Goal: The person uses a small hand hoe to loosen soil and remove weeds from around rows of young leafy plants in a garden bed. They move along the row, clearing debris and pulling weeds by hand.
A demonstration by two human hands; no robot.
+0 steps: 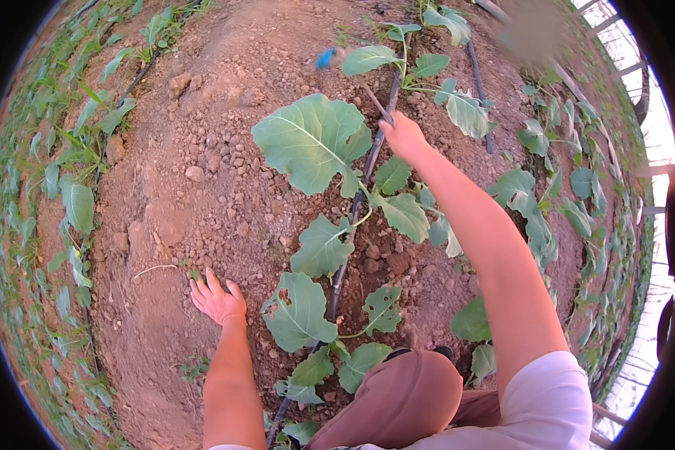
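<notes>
My left hand (219, 300) is low over the bare soil on the left, fingers spread and holding nothing. Just beyond its fingertips are a small green weed (193, 274) and a pale, thin root or stem (156, 270). My right hand (403, 137) reaches far forward, closed around a thin brown rod (373, 97) that points up and left. It is beside the black drip hose (373, 161), and I cannot tell whether it touches the hose. Broad-leaved green plants grow along this hose; the nearest big leaf (307, 142) lies left of my right hand.
A small blurred blue object (324, 58) shows past the big leaf. Another planted row (77, 202) runs along the left, and more plants (529, 202) stand on the right. My bent knee (416, 390) is beside the lower plants. Clods (195, 173) dot the soil.
</notes>
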